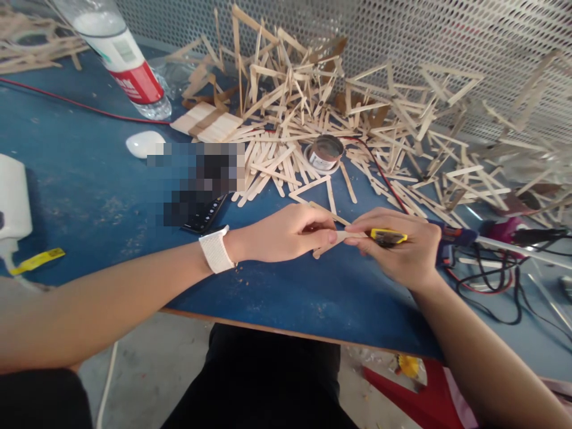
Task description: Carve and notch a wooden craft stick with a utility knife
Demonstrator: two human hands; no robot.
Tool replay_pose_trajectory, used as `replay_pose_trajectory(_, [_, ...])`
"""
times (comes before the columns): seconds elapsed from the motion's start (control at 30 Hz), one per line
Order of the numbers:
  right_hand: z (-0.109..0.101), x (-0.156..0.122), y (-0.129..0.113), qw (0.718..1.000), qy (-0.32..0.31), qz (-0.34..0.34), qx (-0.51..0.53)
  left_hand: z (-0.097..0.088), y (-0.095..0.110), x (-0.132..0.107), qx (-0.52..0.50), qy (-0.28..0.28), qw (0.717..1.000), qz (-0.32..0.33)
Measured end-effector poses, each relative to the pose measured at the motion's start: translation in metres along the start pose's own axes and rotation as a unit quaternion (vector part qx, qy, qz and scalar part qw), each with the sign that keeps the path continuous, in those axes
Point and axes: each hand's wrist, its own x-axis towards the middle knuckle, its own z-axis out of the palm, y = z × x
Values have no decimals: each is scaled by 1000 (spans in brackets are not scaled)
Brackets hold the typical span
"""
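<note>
My left hand (286,232), with a white band at the wrist, is closed on a flat wooden craft stick (343,235) just above the table. My right hand (402,253) is closed round a yellow-and-black utility knife (388,237); its blade cannot be made out. The thumb and forefinger of that hand meet the stick's right end. Behind the fingers, a second craft stick (328,213) slants down towards the right hand. Just beyond lie two sticks set at an angle.
A heap of craft sticks (277,161) and stick frames covers the back, around a small open tin (326,153). At left are a water bottle (134,77), a white mouse (145,145) and a phone (203,214). Black cables (487,292) tangle at right.
</note>
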Motion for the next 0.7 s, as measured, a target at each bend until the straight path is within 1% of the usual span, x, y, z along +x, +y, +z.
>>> replay_pose_trajectory(0.1, [-2, 0, 2, 998, 34, 27, 37, 3, -4, -2, -5, 64, 997, 39])
replay_pose_trajectory(0.2, [-4, -1, 6, 996, 61, 30, 58, 8, -5, -5, 69, 154, 979, 113])
replay_pose_trajectory(0.27, [-4, -2, 8, 994, 70, 30, 77, 11, -5, -6, 114, 195, 962, 155])
replay_pose_trajectory(0.37, [-3, -2, 11, 991, 78, 29, 104, 13, -6, -7, 138, 235, 944, 187])
replay_pose_trajectory(0.5, [-2, -2, 14, 987, 90, 33, 128, 13, -5, -7, 149, 268, 925, 224])
replay_pose_trajectory(0.57, [-2, -2, 17, 985, 89, 45, 140, 13, -2, -9, 156, 273, 924, 217])
replay_pose_trajectory(0.7, [-1, -1, 20, 978, 83, 72, 178, 16, 8, -13, 155, 273, 938, 147])
